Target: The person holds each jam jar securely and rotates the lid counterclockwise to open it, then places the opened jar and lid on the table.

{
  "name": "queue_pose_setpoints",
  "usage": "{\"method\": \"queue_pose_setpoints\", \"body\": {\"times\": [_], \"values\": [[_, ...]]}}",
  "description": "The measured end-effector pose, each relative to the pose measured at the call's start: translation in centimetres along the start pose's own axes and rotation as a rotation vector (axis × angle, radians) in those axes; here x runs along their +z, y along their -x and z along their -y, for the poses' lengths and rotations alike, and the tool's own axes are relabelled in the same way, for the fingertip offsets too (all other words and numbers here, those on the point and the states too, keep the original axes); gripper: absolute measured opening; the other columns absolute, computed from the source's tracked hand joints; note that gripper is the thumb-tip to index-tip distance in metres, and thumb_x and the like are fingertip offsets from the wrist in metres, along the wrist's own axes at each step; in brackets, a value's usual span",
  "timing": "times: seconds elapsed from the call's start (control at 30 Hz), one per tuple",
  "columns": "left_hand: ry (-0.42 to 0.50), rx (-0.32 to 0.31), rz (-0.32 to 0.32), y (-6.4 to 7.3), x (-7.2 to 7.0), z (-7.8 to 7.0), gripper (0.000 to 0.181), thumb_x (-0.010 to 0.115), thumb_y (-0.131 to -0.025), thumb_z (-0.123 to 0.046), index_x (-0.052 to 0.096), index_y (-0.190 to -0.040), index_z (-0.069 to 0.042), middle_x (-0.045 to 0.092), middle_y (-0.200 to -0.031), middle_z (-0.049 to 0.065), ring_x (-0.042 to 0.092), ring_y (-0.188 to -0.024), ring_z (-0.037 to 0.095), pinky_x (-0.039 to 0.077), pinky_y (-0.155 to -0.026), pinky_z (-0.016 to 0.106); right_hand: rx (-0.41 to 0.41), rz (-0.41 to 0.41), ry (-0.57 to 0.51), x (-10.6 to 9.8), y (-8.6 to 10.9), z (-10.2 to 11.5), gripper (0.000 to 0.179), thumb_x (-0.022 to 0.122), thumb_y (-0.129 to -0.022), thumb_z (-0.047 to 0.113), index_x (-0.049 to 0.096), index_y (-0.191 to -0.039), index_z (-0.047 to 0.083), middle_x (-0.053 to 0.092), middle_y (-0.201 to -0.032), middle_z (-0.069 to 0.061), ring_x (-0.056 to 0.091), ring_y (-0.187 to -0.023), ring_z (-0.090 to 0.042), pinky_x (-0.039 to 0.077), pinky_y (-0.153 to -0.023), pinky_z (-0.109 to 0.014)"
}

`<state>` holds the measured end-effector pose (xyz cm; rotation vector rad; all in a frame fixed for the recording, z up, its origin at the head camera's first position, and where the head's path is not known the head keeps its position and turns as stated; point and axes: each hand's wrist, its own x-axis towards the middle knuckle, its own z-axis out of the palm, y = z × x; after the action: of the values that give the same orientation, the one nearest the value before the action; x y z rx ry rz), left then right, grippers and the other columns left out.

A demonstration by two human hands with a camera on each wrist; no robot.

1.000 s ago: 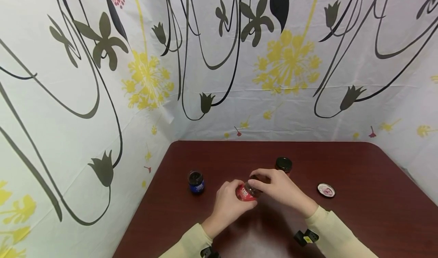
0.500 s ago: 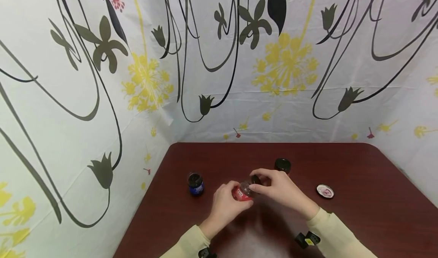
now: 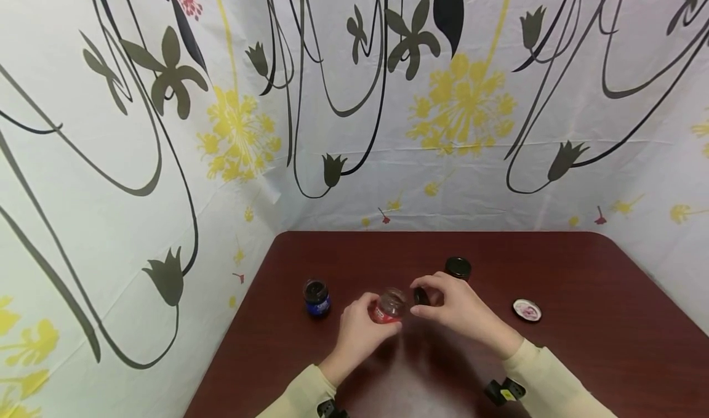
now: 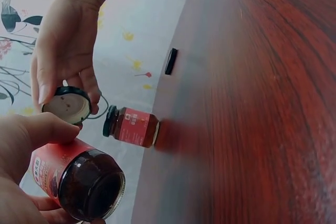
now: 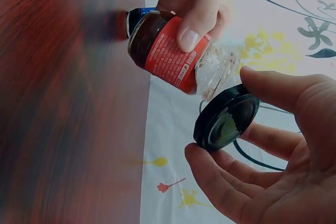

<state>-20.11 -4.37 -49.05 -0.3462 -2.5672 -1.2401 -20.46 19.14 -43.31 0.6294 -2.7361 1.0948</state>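
Note:
My left hand [image 3: 357, 332] grips a glass jar [image 3: 390, 309] with a red label, held a little above the table. The jar's mouth is uncovered, and its lower part looks dark in the right wrist view. Between thumb and fingertips my right hand [image 3: 462, 307] pinches a dark round lid [image 5: 227, 117], apart from the jar and just to its right. The lid's pale inner side [image 4: 68, 106] shows in the left wrist view.
An open jar [image 3: 317, 301] with a blue label stands on the table at left. Behind my right hand is another red-labelled jar [image 4: 135, 126], its dark lid on. A loose lid [image 3: 527, 310] lies at right, pale side up. Patterned cloth [image 3: 354, 202] hangs behind the table [image 3: 354, 249].
The lid has come off the red-labelled jar. My right hand has drawn it to the right, while my left hand has moved the jar slightly left and more upright.

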Motion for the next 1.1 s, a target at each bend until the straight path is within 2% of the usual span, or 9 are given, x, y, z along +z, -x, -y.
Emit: {"method": "queue_pose_setpoints", "body": {"times": [0.23, 0.33, 0.67, 0.87, 1.1], "values": [[0.042, -0.035, -0.008, -0.1, -0.1, 0.5, 0.047, 0.092, -0.068, -0.038, 0.068, -0.105, -0.022, 0.068, -0.091, -0.012, 0.062, -0.079, 0.009, 0.05, -0.07, 0.033, -0.008, 0.006, 0.037, -0.4, 0.3, -0.5, 0.04, 0.086, -0.08, 0.038, 0.066, -0.115, 0.036, 0.062, -0.099, 0.009, 0.062, -0.086, -0.011, 0.051, -0.074, -0.031], [0.062, -0.052, -0.005, -0.3, -0.2, 0.6, 0.046, 0.092, -0.069, -0.037, 0.068, -0.105, -0.022, 0.069, -0.092, -0.011, 0.063, -0.081, 0.01, 0.05, -0.072, 0.034, -0.002, 0.012, 0.027, -0.6, 0.5, -0.7, 0.041, 0.086, -0.08, 0.036, 0.066, -0.115, 0.033, 0.062, -0.1, 0.011, 0.062, -0.086, -0.011, 0.052, -0.075, -0.033], [0.071, -0.09, -0.033, -0.6, -0.1, 1.9, 0.048, 0.092, -0.07, -0.038, 0.068, -0.108, -0.022, 0.07, -0.097, -0.01, 0.065, -0.09, 0.016, 0.051, -0.081, 0.042, 0.011, 0.015, 0.087, -1.0, 1.4, -2.1, 0.042, 0.089, -0.076, 0.033, 0.065, -0.11, 0.027, 0.063, -0.094, 0.013, 0.067, -0.086, -0.013, 0.053, -0.075, -0.034], [0.084, -0.113, -0.016, -0.7, -0.3, 2.6, 0.048, 0.091, -0.072, -0.038, 0.066, -0.111, -0.023, 0.07, -0.1, -0.01, 0.065, -0.093, 0.014, 0.05, -0.082, 0.041, 0.037, 0.032, 0.088, -1.5, 2.0, -3.0, 0.042, 0.089, -0.075, 0.035, 0.064, -0.108, 0.026, 0.065, -0.093, 0.012, 0.067, -0.086, -0.012, 0.053, -0.073, -0.034], [0.084, -0.104, -0.031, -0.9, -0.4, 3.1, 0.05, 0.091, -0.072, -0.037, 0.066, -0.111, -0.021, 0.071, -0.101, -0.007, 0.066, -0.094, 0.015, 0.051, -0.078, 0.041, 0.096, 0.027, 0.111, -2.3, 2.6, -3.9, 0.043, 0.088, -0.074, 0.043, 0.064, -0.104, 0.026, 0.068, -0.097, 0.009, 0.066, -0.084, -0.007, 0.051, -0.069, -0.031]]}}
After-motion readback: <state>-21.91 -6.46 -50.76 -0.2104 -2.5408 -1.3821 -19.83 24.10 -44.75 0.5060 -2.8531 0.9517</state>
